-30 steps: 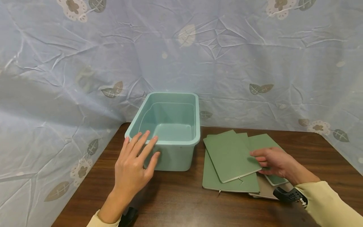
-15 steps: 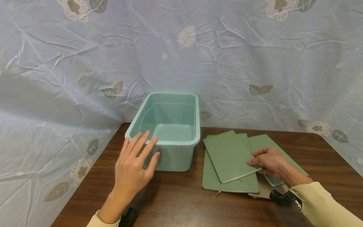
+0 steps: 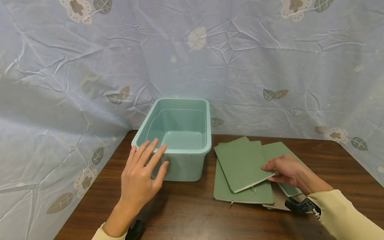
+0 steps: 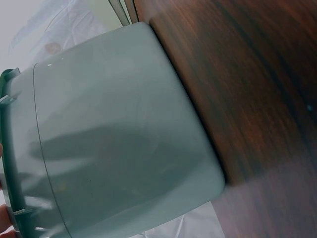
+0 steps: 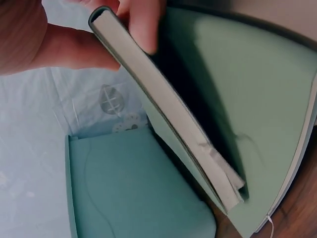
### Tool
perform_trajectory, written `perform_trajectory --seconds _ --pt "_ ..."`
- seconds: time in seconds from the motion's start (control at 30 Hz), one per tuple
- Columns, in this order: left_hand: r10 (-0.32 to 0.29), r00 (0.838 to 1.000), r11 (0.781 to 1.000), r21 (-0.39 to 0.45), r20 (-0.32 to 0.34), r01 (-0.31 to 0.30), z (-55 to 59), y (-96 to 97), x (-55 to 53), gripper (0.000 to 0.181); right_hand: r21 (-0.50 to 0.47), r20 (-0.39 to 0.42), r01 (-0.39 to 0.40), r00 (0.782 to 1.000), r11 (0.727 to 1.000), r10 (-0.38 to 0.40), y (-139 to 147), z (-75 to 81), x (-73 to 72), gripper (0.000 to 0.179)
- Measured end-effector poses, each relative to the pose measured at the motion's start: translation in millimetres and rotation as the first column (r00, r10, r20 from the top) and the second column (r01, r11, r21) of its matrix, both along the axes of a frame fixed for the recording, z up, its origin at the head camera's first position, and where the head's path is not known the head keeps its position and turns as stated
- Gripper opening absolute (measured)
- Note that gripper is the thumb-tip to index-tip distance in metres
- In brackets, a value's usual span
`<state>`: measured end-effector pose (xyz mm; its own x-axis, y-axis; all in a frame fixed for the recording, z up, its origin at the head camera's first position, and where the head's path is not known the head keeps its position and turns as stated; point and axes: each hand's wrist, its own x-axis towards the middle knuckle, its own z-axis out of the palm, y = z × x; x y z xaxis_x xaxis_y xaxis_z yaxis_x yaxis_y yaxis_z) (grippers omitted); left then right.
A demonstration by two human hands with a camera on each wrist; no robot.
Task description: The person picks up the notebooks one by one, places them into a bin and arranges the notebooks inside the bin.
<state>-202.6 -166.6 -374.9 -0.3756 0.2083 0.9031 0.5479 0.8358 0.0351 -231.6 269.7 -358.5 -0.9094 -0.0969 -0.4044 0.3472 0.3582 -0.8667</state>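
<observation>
My right hand (image 3: 286,170) pinches the near right corner of the top green notebook (image 3: 243,165), thumb on its cover and fingers beneath. In the right wrist view this notebook (image 5: 166,106) is tilted up on the held side, its page edge showing, above a larger green notebook (image 5: 247,89). My left hand (image 3: 141,176) has its fingers spread at the near rim of a pale teal plastic bin (image 3: 174,166). Fingertips at the bin's rim show at the left edge of the left wrist view, where the bin's wall (image 4: 119,134) fills much of the picture.
Another green notebook (image 3: 274,148), a small dark green one (image 3: 289,190) and a brown-grey one (image 3: 277,201) lie partly covered under and beside my right hand. All rest on a dark wooden table (image 3: 192,216). A patterned pale cloth (image 3: 240,83) hangs behind and at the sides.
My right thumb has come down onto the top notebook's cover, and the hand has shifted slightly left. The notebook's held corner has risen a little. My left hand and the bin have stayed in place.
</observation>
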Motion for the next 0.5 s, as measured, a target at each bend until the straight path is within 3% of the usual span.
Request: perform_trajectory --seconds 0.27,0.5 --pt "-0.007 1.0 1.0 0.009 0.009 0.007 0.0 1.3 -0.2 0.043 -0.158 -0.02 -0.037 0.999 0.987 0.034 -0.7 5.4 -1.0 0.075" --pt "0.001 1.0 1.0 0.001 0.007 -0.001 -0.7 0.1 -0.8 0.043 -0.227 -0.074 -0.027 0.997 0.974 0.01 -10.2 23.6 6.0 0.075"
